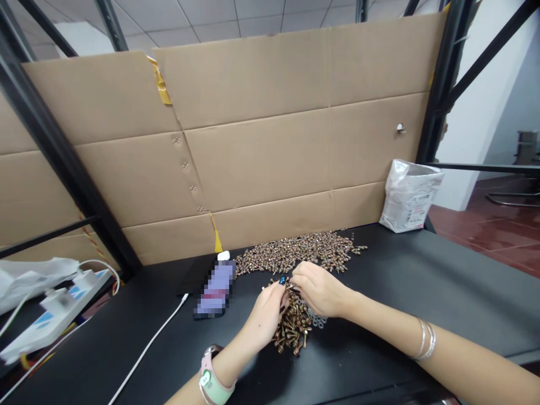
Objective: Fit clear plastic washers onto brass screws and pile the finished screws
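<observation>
A small heap of brass-coloured bolts lies on the black table, partly under both hands. My left hand is closed at the heap's left side, its fingertips pinched around what looks like a bolt. Close against it, my right hand is closed too, thumb and fingers pressed together at the same spot; the small piece between them is too hidden to tell apart fully. Several grey flat washers lie below my right hand, beside the bolts. Behind the hands spreads a larger pile of small brass-coloured fasteners.
A phone with a blurred screen lies left of the hands, near a white charger case and a white cable. A power strip is at far left. A white plastic bag stands back right, before the cardboard wall.
</observation>
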### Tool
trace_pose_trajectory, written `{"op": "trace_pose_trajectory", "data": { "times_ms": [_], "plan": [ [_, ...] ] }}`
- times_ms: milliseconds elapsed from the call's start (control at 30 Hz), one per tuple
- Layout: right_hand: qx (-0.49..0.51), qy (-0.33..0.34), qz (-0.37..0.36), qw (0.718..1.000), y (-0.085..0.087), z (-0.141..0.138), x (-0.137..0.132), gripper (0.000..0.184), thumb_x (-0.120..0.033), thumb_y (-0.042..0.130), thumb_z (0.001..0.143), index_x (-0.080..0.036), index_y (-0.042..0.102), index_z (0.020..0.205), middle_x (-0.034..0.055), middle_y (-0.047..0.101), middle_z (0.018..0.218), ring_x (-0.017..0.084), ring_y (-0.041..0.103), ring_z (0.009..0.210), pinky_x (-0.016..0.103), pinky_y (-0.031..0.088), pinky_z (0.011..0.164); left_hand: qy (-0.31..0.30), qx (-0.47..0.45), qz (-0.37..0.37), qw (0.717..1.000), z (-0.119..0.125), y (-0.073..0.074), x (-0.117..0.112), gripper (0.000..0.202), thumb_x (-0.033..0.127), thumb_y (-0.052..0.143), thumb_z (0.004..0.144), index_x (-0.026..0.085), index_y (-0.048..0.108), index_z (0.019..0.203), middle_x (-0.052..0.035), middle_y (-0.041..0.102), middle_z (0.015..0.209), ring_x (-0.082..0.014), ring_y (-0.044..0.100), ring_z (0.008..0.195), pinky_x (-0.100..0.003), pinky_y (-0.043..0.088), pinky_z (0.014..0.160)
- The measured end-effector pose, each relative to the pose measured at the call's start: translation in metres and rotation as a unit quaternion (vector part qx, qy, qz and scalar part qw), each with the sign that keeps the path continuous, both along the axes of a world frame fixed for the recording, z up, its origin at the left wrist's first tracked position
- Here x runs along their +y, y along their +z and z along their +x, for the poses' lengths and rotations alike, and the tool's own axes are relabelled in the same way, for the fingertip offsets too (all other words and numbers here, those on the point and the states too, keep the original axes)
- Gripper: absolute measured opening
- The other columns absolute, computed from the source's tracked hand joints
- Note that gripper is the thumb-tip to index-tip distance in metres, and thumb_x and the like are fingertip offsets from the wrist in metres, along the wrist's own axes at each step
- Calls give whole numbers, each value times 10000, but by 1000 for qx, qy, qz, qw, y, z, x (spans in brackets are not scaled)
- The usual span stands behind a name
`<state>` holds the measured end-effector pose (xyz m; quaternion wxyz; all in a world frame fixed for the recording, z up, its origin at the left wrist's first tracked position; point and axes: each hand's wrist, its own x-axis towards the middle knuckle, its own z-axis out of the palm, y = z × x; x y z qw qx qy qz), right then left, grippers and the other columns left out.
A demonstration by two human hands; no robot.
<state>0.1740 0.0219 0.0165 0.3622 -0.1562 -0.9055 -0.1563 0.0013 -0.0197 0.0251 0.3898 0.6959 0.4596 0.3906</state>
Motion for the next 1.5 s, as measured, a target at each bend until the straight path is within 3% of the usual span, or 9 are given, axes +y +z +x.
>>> {"op": "trace_pose_trajectory", "data": {
  "times_ms": [233,367,600,800,1200,1300,1433,1467,1500],
  "plan": [
    [-7,-5,-91,996,14,22,1,256,-103,439,755,-137,489,1004,119,526,946,233,457,877,405,438,770,70,258,137,954,-11,3,-5,206,282,302,883,207,354,698,23,436,678,-137,404,628,-251,261,584],
    [42,-30,-149,987,13,24,7,310,-115,468,781,-147,479,1089,122,514,1034,242,456,975,419,415,865,84,323,147,931,-12,2,-8,69,236,361,829,213,408,784,-1,484,779,-153,465,686,-254,308,618],
    [10,-116,-155,981,12,-2,50,236,-74,460,816,-157,528,1026,107,541,999,233,446,982,409,395,877,99,314,141,934,-15,6,-10,130,202,379,796,212,421,919,-26,473,899,-162,490,746,-270,369,672],
    [-87,-98,-148,980,15,-40,85,244,15,493,721,-155,573,878,71,571,895,212,442,922,355,400,818,94,274,169,942,-19,4,-12,150,169,387,789,217,420,927,-24,469,898,-169,487,760,-289,386,717],
    [-19,-88,-220,971,14,-46,87,230,-19,478,746,-110,604,916,106,538,929,222,456,929,399,390,849,99,268,175,942,-25,3,-12,140,162,401,794,221,436,917,-14,468,884,-156,492,734,-280,390,703],
    [46,-83,-277,956,13,-35,76,230,-19,465,747,-122,599,903,85,565,896,190,517,861,366,431,806,100,259,175,945,-26,2,-12,115,175,406,811,216,439,914,-14,478,878,-160,497,759,-284,393,716],
    [100,-65,-378,918,7,-18,44,122,-175,434,850,-126,546,863,35,603,720,133,562,600,262,467,551,78,249,189,947,-24,2,-12,95,258,388,875,209,449,930,-22,492,880,-166,499,774,-285,402,709],
    [113,-55,-412,902,5,-15,33,171,-244,405,881,-137,524,820,18,587,670,119,543,543,242,447,500,68,252,198,945,-23,3,-13,110,280,385,886,207,453,932,-25,495,882,-169,499,780,-287,405,710],
    [154,-21,-506,849,4,-13,21,214,-316,427,880,-151,498,764,6,568,648,110,518,517,233,428,479,57,257,208,942,-21,4,-13,124,297,384,893,204,456,932,-28,497,884,-173,497,789,-290,406,712]
  ]
}}
